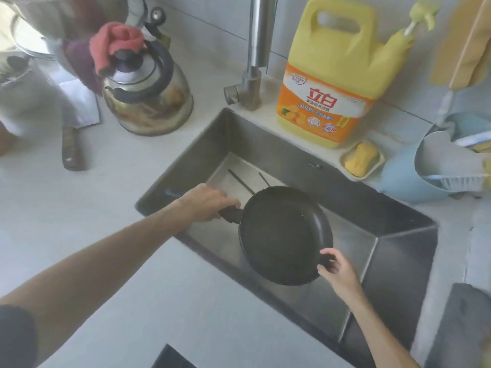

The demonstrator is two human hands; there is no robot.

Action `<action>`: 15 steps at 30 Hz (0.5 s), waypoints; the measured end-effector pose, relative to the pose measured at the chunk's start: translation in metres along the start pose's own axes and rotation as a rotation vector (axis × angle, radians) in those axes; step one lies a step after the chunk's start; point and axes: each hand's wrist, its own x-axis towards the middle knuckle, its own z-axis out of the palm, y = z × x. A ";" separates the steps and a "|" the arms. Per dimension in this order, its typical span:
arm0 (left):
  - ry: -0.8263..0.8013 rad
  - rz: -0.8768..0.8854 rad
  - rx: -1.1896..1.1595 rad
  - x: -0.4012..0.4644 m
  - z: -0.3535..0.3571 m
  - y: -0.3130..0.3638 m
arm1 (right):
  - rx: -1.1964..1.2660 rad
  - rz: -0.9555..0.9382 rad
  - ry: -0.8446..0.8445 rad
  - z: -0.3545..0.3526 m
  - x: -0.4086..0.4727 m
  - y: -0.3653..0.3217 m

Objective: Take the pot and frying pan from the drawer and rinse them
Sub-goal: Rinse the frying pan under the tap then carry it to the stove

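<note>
A black frying pan (284,235) hangs over the steel sink (398,261), its inside facing up. My left hand (204,203) grips the pan's dark handle at the sink's left edge. My right hand (334,269) pinches the pan's near right rim between thumb and fingers. No water runs from the faucet (259,49), which stands behind the sink. No pot is in view.
A kettle (148,94) with a pink cloth on it stands on the counter at the left, next to a cleaver (71,128). A yellow detergent jug (334,73), a soap dish (361,158) and a blue basket (414,176) line the sink's back right.
</note>
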 end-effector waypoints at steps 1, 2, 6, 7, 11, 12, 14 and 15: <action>-0.028 -0.006 0.013 0.007 0.006 0.001 | 0.011 0.011 0.015 0.003 0.006 0.004; -0.050 -0.016 0.013 0.015 0.013 0.000 | 0.021 0.017 0.027 0.009 0.015 0.008; -0.080 -0.066 0.015 0.036 0.041 -0.008 | 0.027 0.010 0.037 0.026 0.048 0.019; -0.085 -0.076 0.028 0.040 0.049 -0.009 | 0.018 0.004 0.035 0.031 0.055 0.021; -0.113 -0.089 0.015 0.052 0.078 -0.008 | -0.008 -0.005 0.066 0.045 0.069 0.026; -0.129 -0.091 0.002 0.054 0.081 -0.008 | -0.011 -0.004 0.067 0.048 0.070 0.027; -0.174 -0.085 -0.036 0.054 0.084 -0.011 | -0.027 -0.001 0.063 0.053 0.069 0.033; -0.209 -0.076 -0.064 0.055 0.083 -0.013 | -0.030 0.000 0.059 0.054 0.068 0.034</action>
